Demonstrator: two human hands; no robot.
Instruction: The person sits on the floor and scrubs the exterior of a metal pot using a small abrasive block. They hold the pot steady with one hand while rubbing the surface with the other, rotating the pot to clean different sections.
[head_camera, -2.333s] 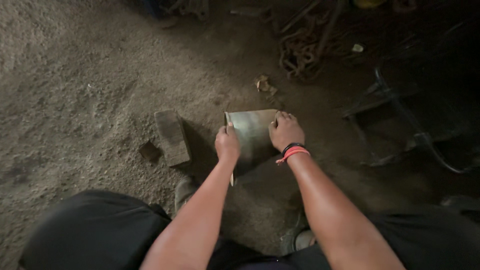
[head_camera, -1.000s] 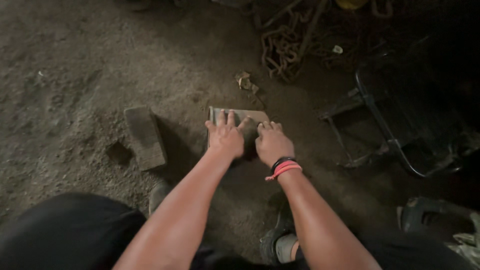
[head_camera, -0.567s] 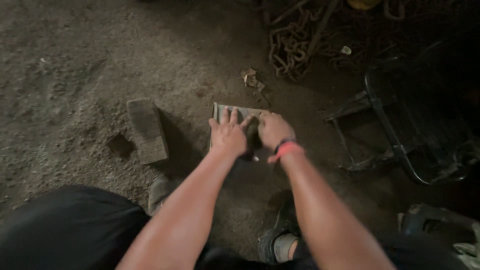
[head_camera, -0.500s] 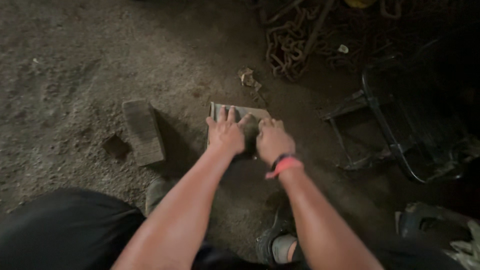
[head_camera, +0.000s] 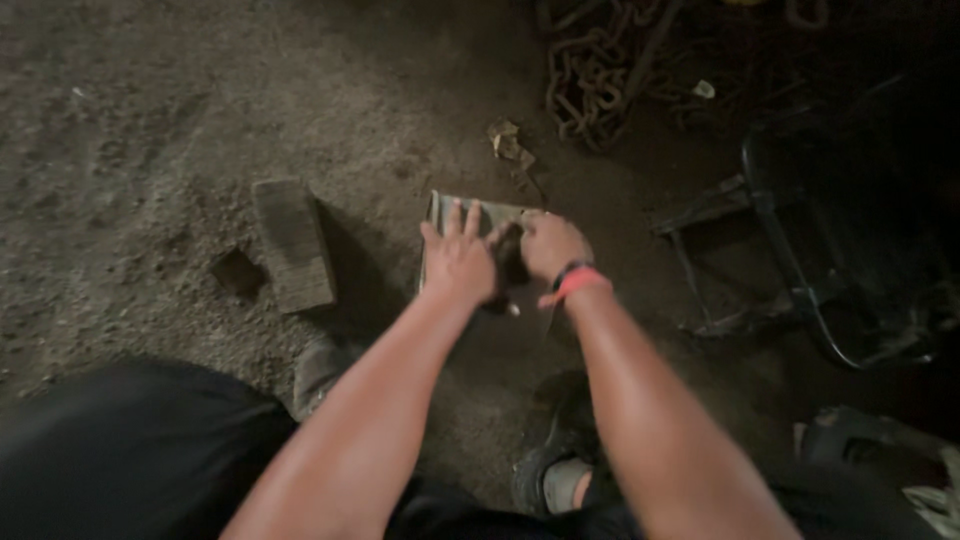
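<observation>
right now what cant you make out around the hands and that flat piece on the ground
- Head view: most of the flat metal piece is covered by the left hand and right hand; only its far edge shows.
- What the right hand's fingers grip is hidden and dim.
- The black frame at right fades into shadow.
- The chain is cut off by the top edge.

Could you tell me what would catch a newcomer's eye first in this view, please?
Two bare forearms reach down the middle, the left hand pressed flat and the right hand curled on a flat grey slab lying on the dirt floor. A rectangular block lies to its left, and a rusty chain is heaped beyond.
</observation>
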